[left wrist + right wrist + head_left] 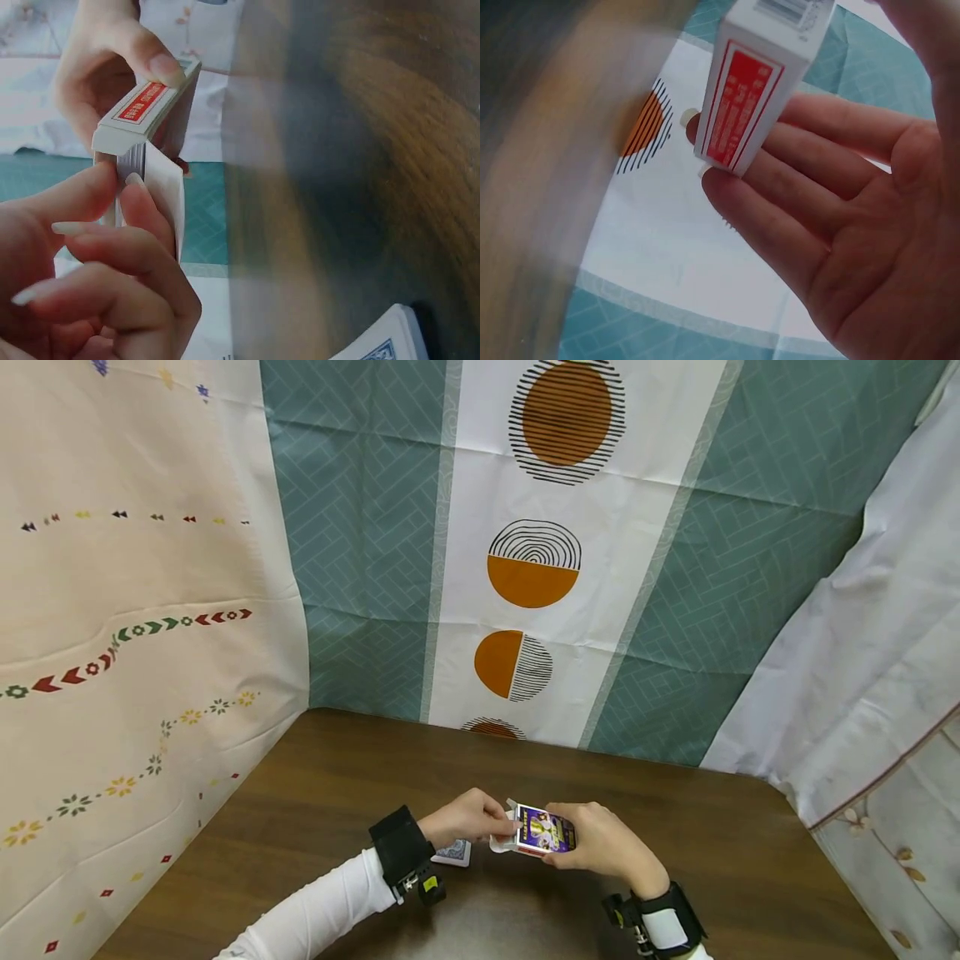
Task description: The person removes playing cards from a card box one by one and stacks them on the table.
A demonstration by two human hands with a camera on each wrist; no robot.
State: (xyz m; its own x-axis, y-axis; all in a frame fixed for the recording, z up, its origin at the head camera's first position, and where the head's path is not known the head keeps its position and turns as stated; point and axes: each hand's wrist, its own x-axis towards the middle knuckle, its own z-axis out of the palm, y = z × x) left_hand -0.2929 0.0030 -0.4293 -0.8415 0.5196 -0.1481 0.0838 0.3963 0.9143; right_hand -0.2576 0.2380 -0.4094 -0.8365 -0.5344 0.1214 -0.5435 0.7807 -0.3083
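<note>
A small playing-card box [546, 832], purple on its printed face with white-and-red narrow sides, is held above the table by my right hand [603, 842]. Its thumb and fingers grip the box from opposite sides, as the right wrist view shows on the white box edge [742, 105]. The box's left end is open, with the flap folded out. In that opening, thumb and index finger of my left hand [468, 818] pinch at the stack of playing cards [132, 160]. Most of that stack is hidden inside the box.
Beneath my left hand, a blue-backed pile of cards [454, 853] lies on the brown wooden table [360, 768]. Patterned cloths [360, 543] hang behind and at both sides of the table. Each wrist wears a black strap with a camera.
</note>
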